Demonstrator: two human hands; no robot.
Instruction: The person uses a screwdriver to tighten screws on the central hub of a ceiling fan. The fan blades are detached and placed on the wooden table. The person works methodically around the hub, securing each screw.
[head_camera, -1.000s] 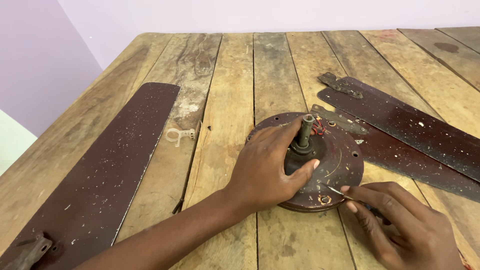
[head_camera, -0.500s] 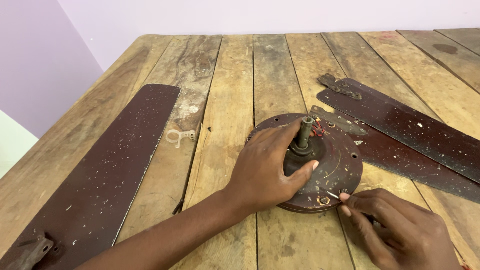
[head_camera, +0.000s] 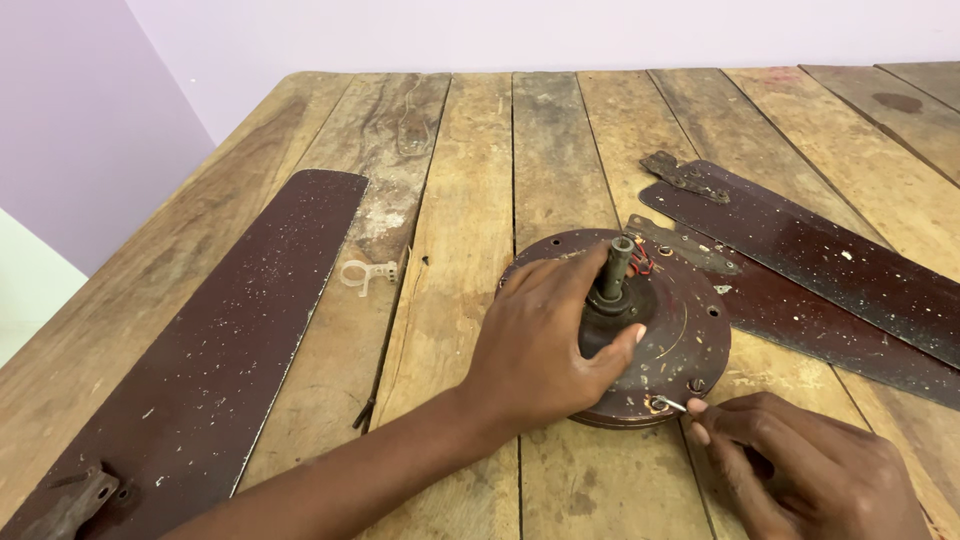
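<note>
Two hands worked at the near edge of the table (head_camera: 470, 170). The right hand (head_camera: 800, 465) lay lowest, knuckles up, its fingers (head_camera: 720, 420) pinched narrow round a thin metal tool (head_camera: 668, 403) whose tip touched the near rim of the motor (head_camera: 640, 325). The left hand (head_camera: 535, 345) reached in from the lower left on a long forearm and lay palm down on the motor's left half, fingers spread along the rim, thumb pressed against the hub below the shaft (head_camera: 615, 265); it gripped nothing, only steadied the disc.

Compared with a second earlier, the left hand had kept its place, while the right hand had drawn slightly nearer the rim, the tool tip now at a small hole there.

The motor sat flat at the table's middle, its shaft upright just past the left thumb. Beyond and to the right, two dark blades (head_camera: 820, 260) lay overlapped, one touching the motor's far edge. A third blade (head_camera: 230, 340) lay well apart on the left, with a small clear clip (head_camera: 365, 272) between it and the motor.
</note>
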